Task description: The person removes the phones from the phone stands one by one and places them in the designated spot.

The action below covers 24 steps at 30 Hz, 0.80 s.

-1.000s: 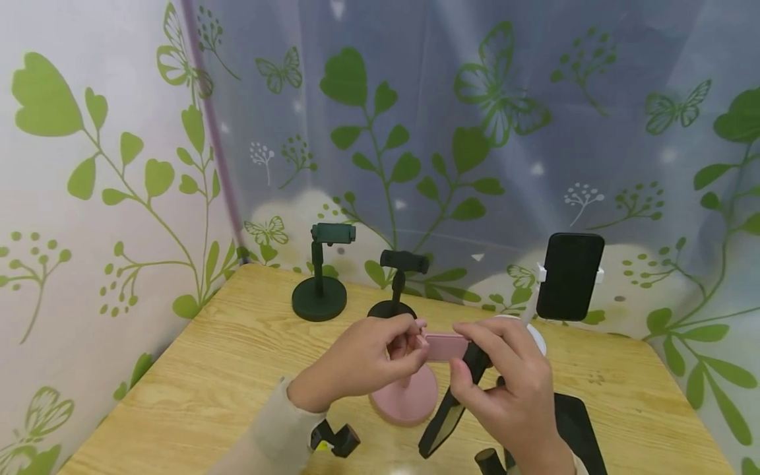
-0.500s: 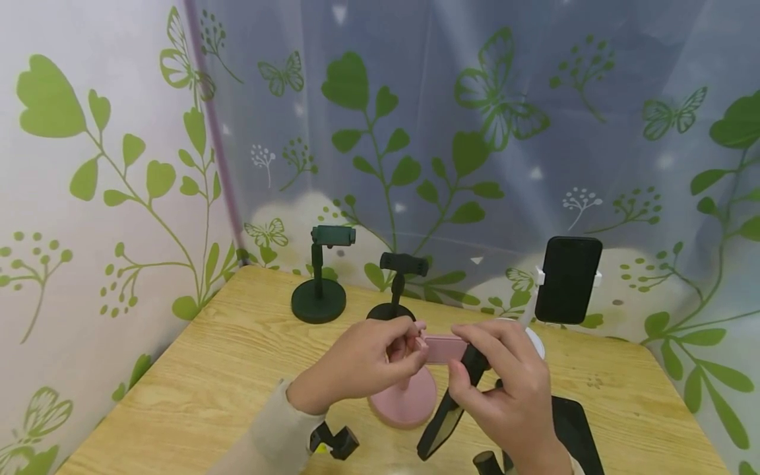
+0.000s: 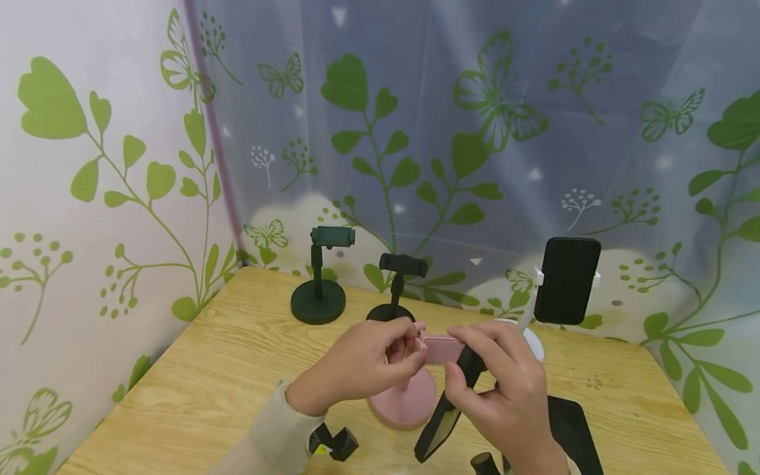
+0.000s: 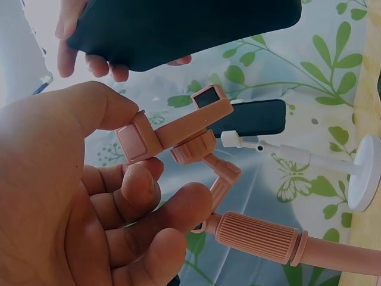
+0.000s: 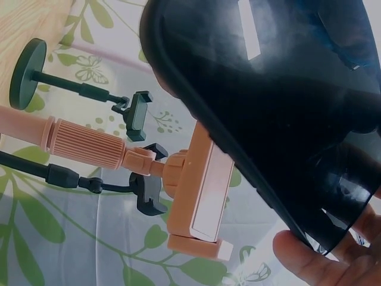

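A pink phone stand [image 3: 406,399] stands upright on the table, its clamp [image 3: 441,349] level between the two hands. My left hand [image 3: 368,359] pinches the clamp's left end between thumb and index finger, the other fingers curled below in the left wrist view. With my right hand [image 3: 510,389] I hold a dark phone [image 3: 444,425] by its edges, tilted, close to the clamp's right end. Its glossy dark face [image 5: 286,119] fills much of the right wrist view and overlaps the clamp's pad [image 5: 211,199]. The clamp's far arm [image 4: 208,97] shows in the left wrist view.
Behind stand a dark green phone stand [image 3: 318,300] and a black one [image 3: 404,264]. A white stand at the right bears another black phone [image 3: 567,280]. A flat black device [image 3: 572,429] lies right of my right hand. A patterned curtain [image 3: 415,132] backs the table.
My right hand and its phone have shifted slightly left toward the clamp. My left hand keeps its pinch, and the stands have not moved.
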Available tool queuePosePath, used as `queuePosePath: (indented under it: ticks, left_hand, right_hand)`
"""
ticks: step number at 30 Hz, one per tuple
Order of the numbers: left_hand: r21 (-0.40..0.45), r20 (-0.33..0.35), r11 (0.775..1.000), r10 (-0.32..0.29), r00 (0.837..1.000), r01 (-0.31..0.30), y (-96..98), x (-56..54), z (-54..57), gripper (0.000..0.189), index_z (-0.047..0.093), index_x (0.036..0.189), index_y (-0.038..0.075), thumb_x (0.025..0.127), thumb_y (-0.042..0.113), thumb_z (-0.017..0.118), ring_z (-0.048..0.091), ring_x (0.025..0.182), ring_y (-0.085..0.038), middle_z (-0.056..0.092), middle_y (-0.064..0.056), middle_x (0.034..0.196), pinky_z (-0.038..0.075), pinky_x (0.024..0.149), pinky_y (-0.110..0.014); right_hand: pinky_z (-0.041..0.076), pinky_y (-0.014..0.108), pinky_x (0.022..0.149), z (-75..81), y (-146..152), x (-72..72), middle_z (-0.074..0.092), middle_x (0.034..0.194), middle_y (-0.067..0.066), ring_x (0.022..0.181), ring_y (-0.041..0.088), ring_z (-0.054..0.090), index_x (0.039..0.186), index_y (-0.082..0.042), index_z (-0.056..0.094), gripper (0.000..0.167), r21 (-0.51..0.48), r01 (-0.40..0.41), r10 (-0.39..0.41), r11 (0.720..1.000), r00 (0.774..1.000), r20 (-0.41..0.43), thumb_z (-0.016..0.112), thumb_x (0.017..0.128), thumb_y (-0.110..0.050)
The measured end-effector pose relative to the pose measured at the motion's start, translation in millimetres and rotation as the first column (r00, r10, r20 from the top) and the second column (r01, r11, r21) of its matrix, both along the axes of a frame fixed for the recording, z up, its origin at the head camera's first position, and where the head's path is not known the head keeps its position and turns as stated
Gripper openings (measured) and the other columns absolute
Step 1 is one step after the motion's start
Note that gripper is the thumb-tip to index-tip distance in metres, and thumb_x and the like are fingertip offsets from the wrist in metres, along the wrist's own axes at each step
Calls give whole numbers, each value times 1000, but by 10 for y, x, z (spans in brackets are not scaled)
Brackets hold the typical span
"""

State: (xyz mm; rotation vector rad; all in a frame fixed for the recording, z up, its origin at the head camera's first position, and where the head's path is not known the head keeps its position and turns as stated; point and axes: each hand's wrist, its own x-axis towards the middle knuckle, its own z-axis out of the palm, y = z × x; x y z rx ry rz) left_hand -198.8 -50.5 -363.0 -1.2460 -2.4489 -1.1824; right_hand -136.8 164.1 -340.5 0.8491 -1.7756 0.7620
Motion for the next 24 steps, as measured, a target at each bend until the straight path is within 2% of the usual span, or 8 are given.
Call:
queuePosePath:
  ticks: [10,24]
  left_hand:
    - [-9,-6,1000,5,1000,-5,-16,6,3,12,63,100,26,105,36,60,50,62,-1,55,15,75,44,58,-21]
    - [-15,-15,1000,3,1000,-4,-13,7,6,12,64,102,26,105,36,60,50,62,-1,56,16,76,44,59,-21]
  right_hand:
    - [41,26,72,-10,-25,5,65,94,10,82,19,55,107,-2,75,36,8,7,-7,1000,1000,-2,59,103,-33]
    - [39,25,69,-4,-53,10,65,94,10,79,17,52,106,-1,75,37,6,-7,7,1000,1000,2,59,103,-34]
